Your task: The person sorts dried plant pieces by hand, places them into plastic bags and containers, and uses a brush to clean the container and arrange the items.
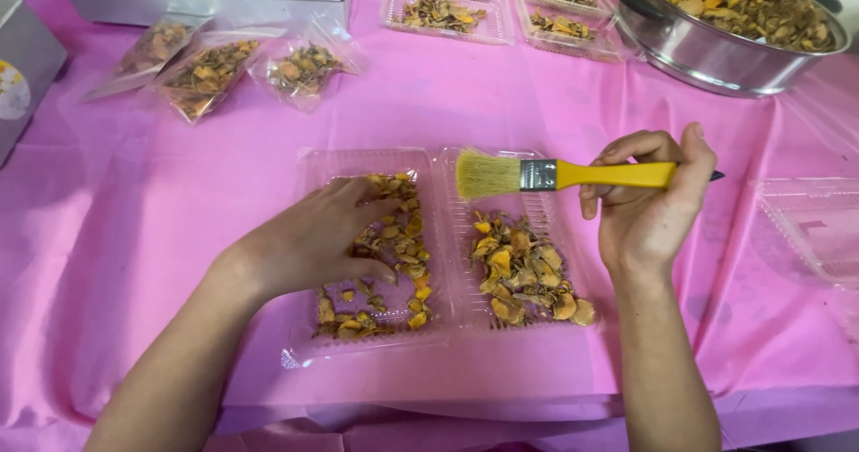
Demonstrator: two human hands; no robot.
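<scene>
The left hand [313, 237] lies flat in the left half of an open clear plastic box [447, 237], with its fingers spread and slightly bent over the dried yellow and brown pieces [398, 237] there; it touches them but holds nothing. The right hand [649, 206] is closed around the yellow handle of a paint brush [555, 174], thumb on top and fingers curled under it. The brush lies about level, and its pale bristles point to the left and hang over the upper part of the right half of the box, above another heap of dried pieces [528, 273]. The box rests in the middle of a pink table cover [224, 174]. Farther back on the left lie three small clear bags [215, 72] filled with the same pieces, and beside them stands a metal tray [206, 0]. At the back right stands a round metal pot [725, 49] full of pieces, with more filled plastic boxes [501, 9] near it. An empty clear box [810, 228] is at the right edge.
</scene>
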